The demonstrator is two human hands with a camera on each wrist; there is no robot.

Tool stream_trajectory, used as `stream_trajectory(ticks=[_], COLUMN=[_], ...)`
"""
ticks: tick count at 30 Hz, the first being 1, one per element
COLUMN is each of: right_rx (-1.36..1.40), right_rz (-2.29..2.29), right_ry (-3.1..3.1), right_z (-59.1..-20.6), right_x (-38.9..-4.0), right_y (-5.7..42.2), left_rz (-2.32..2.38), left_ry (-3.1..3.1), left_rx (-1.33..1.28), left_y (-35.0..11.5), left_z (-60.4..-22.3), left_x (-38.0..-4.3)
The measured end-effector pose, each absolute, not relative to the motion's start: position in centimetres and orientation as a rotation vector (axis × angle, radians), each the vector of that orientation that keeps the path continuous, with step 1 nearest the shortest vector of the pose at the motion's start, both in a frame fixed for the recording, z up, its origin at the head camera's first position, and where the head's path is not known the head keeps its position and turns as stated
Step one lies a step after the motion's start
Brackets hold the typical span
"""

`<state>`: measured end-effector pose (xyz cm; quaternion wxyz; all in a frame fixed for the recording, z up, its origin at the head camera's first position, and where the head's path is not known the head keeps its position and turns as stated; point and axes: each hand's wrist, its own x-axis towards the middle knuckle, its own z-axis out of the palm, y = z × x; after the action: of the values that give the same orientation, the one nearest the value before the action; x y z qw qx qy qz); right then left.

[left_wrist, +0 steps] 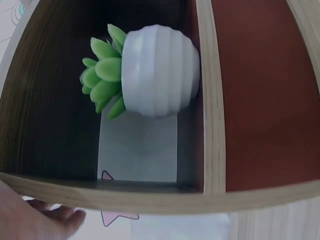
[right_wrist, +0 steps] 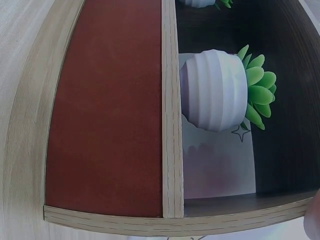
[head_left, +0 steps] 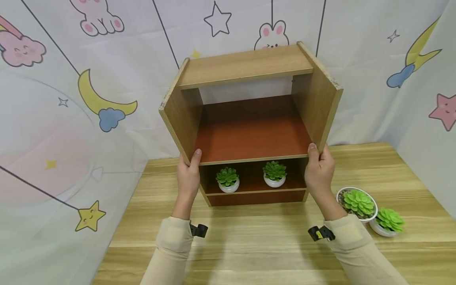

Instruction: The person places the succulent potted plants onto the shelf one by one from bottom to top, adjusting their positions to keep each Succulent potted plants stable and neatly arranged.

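Note:
A small wooden shelf unit with reddish-brown boards stands upright on the table. My left hand grips its left side panel, thumb on the inner face near the middle board. On the opposite panel, my right hand holds on at about the same height, its thumb also inside. Two potted succulents in ribbed white pots sit in the lower compartment: the left one and the right one. The left wrist view shows the left pot close up; in the right wrist view the right pot appears.
To the right of my right forearm, a succulent in a wide white bowl stands beside a smaller potted succulent. The wood-grain table meets a printed fabric backdrop at the back and sides.

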<state>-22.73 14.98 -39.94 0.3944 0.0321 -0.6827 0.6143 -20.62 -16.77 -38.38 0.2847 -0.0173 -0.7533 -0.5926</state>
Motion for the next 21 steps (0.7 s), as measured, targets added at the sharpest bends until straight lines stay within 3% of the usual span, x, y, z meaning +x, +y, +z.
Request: stream_trajectory(ticks=[15, 21], right_rx=[0.075, 0.066], right_rz=[1.563, 1.557], right_ry=[-1.732, -1.747], right_z=[-39.6, -37.2], right_x=[-22.5, -20.6], right_y=[14.8, 13.9], left_rz=[-1.526, -1.466], left_ry=[-1.981, -2.002], left_rx=[-0.159, -0.143], left_y=[-18.0, -16.7], left_z=[-38.2, -35.4], left_x=[-20.8, -18.8])
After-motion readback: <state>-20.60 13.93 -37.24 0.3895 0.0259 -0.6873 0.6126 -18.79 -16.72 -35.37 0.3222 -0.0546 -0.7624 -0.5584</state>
